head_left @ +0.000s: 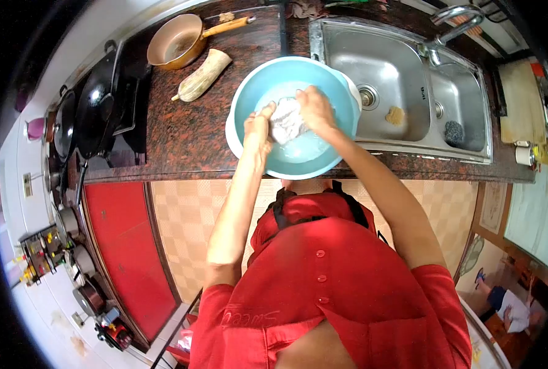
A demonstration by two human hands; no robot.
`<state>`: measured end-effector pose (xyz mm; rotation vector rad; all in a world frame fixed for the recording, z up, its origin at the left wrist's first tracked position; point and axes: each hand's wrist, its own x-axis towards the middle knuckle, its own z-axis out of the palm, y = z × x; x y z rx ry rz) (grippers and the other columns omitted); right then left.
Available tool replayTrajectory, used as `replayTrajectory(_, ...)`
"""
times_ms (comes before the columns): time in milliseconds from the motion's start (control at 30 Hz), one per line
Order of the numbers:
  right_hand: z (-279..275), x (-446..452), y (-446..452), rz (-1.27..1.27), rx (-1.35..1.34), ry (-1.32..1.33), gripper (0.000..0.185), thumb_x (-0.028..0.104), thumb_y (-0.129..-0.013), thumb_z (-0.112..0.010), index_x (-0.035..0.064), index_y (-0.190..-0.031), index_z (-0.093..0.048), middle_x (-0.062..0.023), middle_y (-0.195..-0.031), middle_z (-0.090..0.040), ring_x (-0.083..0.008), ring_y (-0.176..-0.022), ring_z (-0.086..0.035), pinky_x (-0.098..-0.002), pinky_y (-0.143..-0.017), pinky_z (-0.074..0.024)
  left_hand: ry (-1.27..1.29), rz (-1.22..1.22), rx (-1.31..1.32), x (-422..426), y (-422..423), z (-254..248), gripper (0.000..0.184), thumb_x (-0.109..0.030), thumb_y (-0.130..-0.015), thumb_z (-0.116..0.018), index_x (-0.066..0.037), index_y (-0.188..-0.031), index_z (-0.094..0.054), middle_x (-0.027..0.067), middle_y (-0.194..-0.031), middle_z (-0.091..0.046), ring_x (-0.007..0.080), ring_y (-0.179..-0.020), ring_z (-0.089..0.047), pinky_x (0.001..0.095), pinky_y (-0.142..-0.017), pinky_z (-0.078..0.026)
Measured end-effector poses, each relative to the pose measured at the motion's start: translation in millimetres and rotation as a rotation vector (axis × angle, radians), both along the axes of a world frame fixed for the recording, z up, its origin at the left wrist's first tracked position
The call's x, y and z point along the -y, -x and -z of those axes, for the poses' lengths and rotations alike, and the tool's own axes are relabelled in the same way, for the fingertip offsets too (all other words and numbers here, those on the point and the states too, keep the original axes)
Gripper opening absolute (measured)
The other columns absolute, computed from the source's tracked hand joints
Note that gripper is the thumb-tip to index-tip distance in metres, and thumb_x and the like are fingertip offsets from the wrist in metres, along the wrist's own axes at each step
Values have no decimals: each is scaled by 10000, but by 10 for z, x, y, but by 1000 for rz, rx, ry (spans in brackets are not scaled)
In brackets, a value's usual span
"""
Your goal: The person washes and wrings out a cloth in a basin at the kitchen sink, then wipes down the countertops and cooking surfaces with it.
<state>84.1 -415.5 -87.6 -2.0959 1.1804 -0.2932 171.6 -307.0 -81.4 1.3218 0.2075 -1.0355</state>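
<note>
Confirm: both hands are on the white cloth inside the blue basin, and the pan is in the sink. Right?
One error: the pan isn't in the sink; the head view shows it on the counter, left of the blue basin. The left hand and right hand are on the white cloth inside the basin, as you said.

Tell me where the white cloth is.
The white cloth is in the head view's upper middle, inside the light-blue basin, held between the left hand and right hand.
</note>
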Motion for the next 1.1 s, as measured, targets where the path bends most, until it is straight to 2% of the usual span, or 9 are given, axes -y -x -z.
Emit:
replayTrajectory(133, -121, 133, 215, -120, 414, -89, 214, 116, -788, -597, 43, -955, -485, -109, -840, -551, -243, -841, -532, -325, -758, -424, -21, -40, 139, -100, -11, -354, 181, -50, -743, -625, -38, -846, -476, 84, -782, -569, 190, -741, -576, 313, -639, -497)
replayTrajectory(233, -395, 126, 375, -198, 650, -162, 269, 54, -758, -570, 76, -1014, -489, -84, -840, -543, -242, -868, -517, -353, -787, -414, 241, 263, 848, -169, -47, -200, 189, 43, -658, -566, -60, -800, -498, 79, -798, -598, 219, -803, -587, 330, -708, -467)
replayTrajectory(400, -182, 235, 528, -973, -332, 190, 449, 29, -704, -518, 152, -1134, -488, -143, -1047, -510, -273, -990, -499, -445, -851, -383, -423, 1184, 1110, -237, 92, -311, 161, 80, -678, -465, 7, -814, -514, 190, -755, -592, 288, -781, -603, 343, -774, -472)
replayTrajectory(600, -189, -110, 180, -187, -418, 69, 488, 99, -730, -554, 117, -1204, -438, -241, -1150, -414, -387, -1116, -402, -438, -913, -370, -579, 858, 1227, -180, 188, 52, 471, -70, -729, -546, -92, -1188, -442, 287, -1162, -427, 409, -959, -534, 455, -818, -428)
replayTrajectory(800, 183, -87, 12, -665, -365, 35, 539, 211, -763, -605, 197, -1252, -377, -186, -1203, -343, -421, -1131, -327, -540, -881, -351, -619, 865, 963, -24, 86, 313, 677, -110, -680, -629, 63, -1248, -303, 330, -1178, -361, 439, -1111, -402, 418, -902, -398)
replayTrajectory(933, -55, -200, 49, -204, -345, 153, 440, 219, -726, -607, 129, -1129, -455, -188, -1204, -381, -428, -1099, -353, -503, -851, -361, -713, 724, 616, 23, -4, 240, 683, -233, -769, -574, 40, -1298, -239, 310, -1283, -302, 431, -1189, -339, 394, -1004, -297)
replayTrajectory(1000, 128, -261, -63, -178, -337, -46, 651, 165, -744, -618, 208, -1310, -300, -226, -1280, -231, -409, -1096, -367, -481, -913, -359, -336, 305, 385, 92, 82, 415, 624, -340, -853, -489, -22, -1324, -230, 246, -1315, -315, 390, -1210, -331, 415, -970, -345)
replayTrajectory(1067, 489, -252, -158, -140, -54, -38, 605, 135, -744, -611, 165, -1281, -333, -247, -1226, -324, -383, -1048, -440, -464, -856, -421, -352, 314, 182, 154, 156, 139, 590, -416, -878, -447, -83, -1325, -254, 194, -1288, -380, 345, -1166, -401, 440, -911, -402)
replayTrajectory(1100, 504, -252, -205, -75, 251, -430, 536, 111, -750, -596, 140, -1238, -376, -243, -1125, -412, -379, -950, -504, -461, -780, -453, -73, 216, -40, 153, 61, 433, 591, -439, -877, -436, -70, -1311, -278, 191, -1254, -411, 332, -1129, -435, 449, -877, -426)
